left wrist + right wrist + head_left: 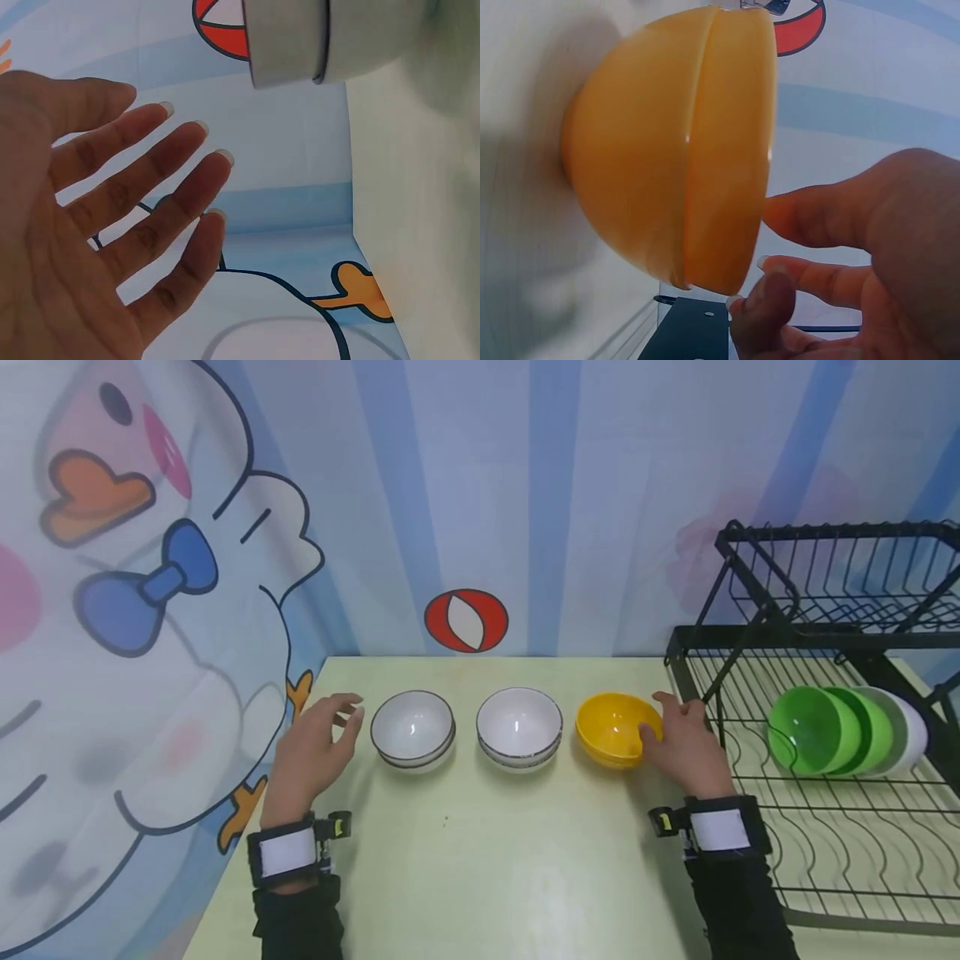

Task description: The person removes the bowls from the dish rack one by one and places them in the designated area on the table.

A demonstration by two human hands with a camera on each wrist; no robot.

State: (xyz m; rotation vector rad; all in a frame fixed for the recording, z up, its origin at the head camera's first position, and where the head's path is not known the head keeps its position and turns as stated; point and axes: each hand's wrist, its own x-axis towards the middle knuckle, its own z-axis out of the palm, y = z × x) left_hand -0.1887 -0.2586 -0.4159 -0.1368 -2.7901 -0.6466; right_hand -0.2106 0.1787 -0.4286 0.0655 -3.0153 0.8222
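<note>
Two nested yellow bowls (611,735) stand upright on the table. My right hand (686,747) is at their right rim, thumb over the edge and the other fingers loosely bent outside it. In the right wrist view the thumb tip (780,217) meets or overlaps the rim; firm contact cannot be made out. My left hand (318,752) hovers just left of a stack of white bowls (412,727) with dark rims, apart from it. Its fingers are spread and hold nothing in the left wrist view. Another stack of white bowls (519,727) sits between the two hands.
A black two-tier dish rack (682,664) stands on the right. Green bowls (813,731) and a white bowl (903,731) lean on edge in its lower tier. A printed cloth (480,485) backs the pale table (495,860).
</note>
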